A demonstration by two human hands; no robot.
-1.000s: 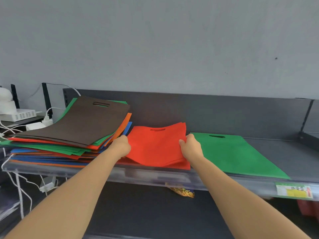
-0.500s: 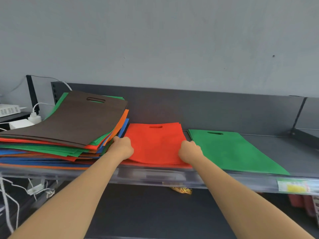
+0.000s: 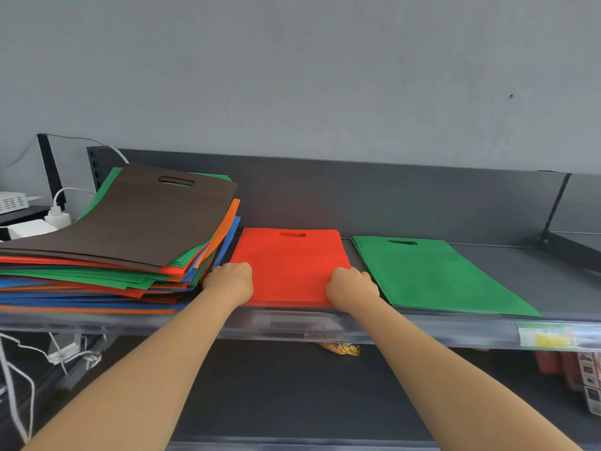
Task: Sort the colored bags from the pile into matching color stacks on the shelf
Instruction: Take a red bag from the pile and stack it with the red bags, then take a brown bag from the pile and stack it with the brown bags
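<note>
Both hands sit on the near edge of the red bags point(image 3: 289, 265), 1 at each corner. The left hand point(image 3: 229, 281) and the right hand point(image 3: 353, 286) have their fingers curled down onto the fabric, and they look to be gripping it. The red bags lie flat in the middle of the shelf point(image 3: 536, 271), between the mixed pile point(image 3: 113, 255) and the green bags point(image 3: 432, 275).

The trouble I'd watch for is on the left. The pile leans and fans out toward the red bags, and the left hand is right against its edge. A nudge there could slide loose bags across onto the red ones. A pull toward the front rail could also drag the thin red bags off the shelf.

The shelf is dark grey metal with a clear front strip and a price label point(image 3: 549, 335). Behind it is a plain grey wall point(image 3: 292, 76), and a charger point(image 3: 57, 216) sits at the far left.
</note>
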